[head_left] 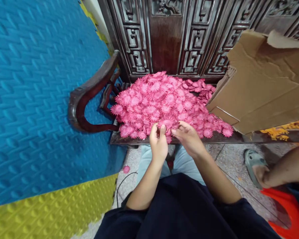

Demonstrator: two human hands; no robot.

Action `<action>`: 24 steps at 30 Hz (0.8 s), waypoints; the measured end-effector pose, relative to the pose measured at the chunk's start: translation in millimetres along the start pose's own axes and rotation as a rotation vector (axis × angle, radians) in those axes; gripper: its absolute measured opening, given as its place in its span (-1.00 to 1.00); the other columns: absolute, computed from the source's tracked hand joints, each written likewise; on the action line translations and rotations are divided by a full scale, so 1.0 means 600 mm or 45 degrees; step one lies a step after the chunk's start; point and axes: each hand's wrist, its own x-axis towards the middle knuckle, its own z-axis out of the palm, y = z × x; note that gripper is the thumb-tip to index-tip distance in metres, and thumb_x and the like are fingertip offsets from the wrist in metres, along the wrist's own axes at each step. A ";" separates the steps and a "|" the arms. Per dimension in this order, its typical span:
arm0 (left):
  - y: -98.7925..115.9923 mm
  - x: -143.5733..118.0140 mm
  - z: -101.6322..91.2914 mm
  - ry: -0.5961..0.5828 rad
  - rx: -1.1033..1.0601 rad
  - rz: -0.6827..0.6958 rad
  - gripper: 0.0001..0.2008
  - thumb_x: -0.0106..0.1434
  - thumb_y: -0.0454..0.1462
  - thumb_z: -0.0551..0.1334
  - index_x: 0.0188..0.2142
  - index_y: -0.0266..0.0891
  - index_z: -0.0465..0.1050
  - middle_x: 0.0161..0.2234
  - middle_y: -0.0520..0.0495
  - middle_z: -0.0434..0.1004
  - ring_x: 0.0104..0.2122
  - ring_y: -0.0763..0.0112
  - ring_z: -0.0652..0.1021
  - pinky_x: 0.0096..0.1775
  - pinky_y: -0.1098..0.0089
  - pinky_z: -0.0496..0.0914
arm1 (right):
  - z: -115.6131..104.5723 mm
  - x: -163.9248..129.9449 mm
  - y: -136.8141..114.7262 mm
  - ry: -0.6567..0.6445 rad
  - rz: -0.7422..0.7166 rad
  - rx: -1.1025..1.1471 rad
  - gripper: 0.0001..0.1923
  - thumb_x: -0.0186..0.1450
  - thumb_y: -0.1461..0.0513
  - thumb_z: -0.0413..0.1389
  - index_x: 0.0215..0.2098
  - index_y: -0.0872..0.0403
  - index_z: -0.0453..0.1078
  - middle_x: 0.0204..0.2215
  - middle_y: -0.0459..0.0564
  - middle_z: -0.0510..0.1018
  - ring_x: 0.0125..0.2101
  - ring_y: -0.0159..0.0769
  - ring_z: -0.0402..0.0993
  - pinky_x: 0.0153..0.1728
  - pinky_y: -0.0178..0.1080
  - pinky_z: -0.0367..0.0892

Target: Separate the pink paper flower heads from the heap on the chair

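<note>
Here both hands meet at the near edge of a big heap of pink fabric flowers (pixel 164 103). The left hand (pixel 158 143) is closed, its fingers curled and thumb pressed onto a pink flower (pixel 167 124) at the front of the heap. The right hand (pixel 188 136), just beside it and nearly touching, pinches the same flower from the other side with its fingertips together. So the flower sits between the two hands, at the foot of the heap.

The heap lies on the seat of a dark carved wooden bench (pixel 94 96), spreading away from the hands toward the carved backrest. Beyond the right hand stands a torn cardboard box (pixel 264 89), its flap resting against the flowers. To the outside of the left hand hangs a blue foam mat (pixel 40 93), with a yellow one (pixel 52 205) below it.

As for progress, my judgement is that most of the work remains: the heap is large and looks undisturbed, and no sorted or finished stack shows near the hands. One stray flower (pixel 126 169) lies on the floor below the left hand. Another person's foot in a grey sandal (pixel 254 164) rests well beyond the right hand, by a red stool (pixel 286 209).
</note>
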 end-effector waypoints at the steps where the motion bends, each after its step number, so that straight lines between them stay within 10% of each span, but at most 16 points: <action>1: -0.002 -0.005 -0.003 0.023 0.008 -0.001 -0.79 0.18 -0.13 0.15 -0.39 -0.25 0.34 -0.44 0.03 0.38 -0.41 0.49 0.40 -0.28 0.47 0.29 | 0.004 -0.005 0.005 0.015 0.034 0.043 -0.70 -0.11 0.21 0.30 -0.46 0.03 0.31 -0.50 -0.17 0.43 -0.45 -0.42 0.36 -0.30 -0.29 0.31; 8: -0.012 -0.003 -0.030 0.262 0.076 0.049 -0.81 0.18 -0.15 0.12 -0.40 -0.24 0.30 -0.49 0.07 0.27 -0.45 0.53 0.33 -0.33 0.50 0.23 | -0.007 -0.023 0.020 0.011 0.205 0.215 -0.83 -0.06 0.33 0.17 -0.48 0.04 0.30 -0.56 -0.18 0.42 -0.52 -0.45 0.32 -0.38 -0.32 0.30; 15: -0.017 0.003 -0.049 0.026 0.173 -0.045 -0.86 0.11 -0.22 0.18 -0.35 -0.24 0.35 -0.45 0.04 0.35 -0.42 0.50 0.38 -0.30 0.49 0.26 | -0.026 -0.028 0.041 0.051 0.319 0.261 -0.86 -0.17 0.42 0.03 -0.66 0.08 0.30 -0.64 -0.17 0.38 -0.55 -0.44 0.30 -0.46 -0.32 0.27; 24: 0.009 -0.009 -0.045 0.159 0.707 0.464 -0.88 0.12 -0.30 0.18 -0.31 -0.24 0.42 -0.37 -0.04 0.47 -0.30 0.38 0.44 -0.15 0.33 0.29 | 0.002 -0.059 0.030 0.005 0.002 -0.141 -0.76 -0.07 0.26 0.28 -0.43 0.05 0.37 -0.55 -0.19 0.44 -0.54 -0.48 0.32 -0.45 -0.36 0.25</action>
